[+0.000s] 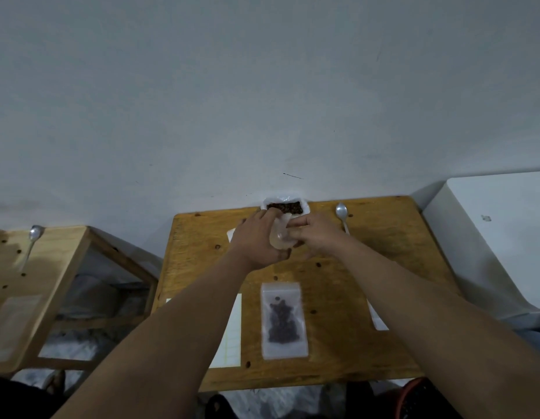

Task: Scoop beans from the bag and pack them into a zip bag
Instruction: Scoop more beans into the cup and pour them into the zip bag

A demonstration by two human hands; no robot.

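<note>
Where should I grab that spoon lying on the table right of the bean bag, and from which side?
Take the spoon by its thin handle, coming from the near side. It lies flat with the bowl at the far end and the handle pointing back at you, beside the right hand. Pinch it from above.
</note>
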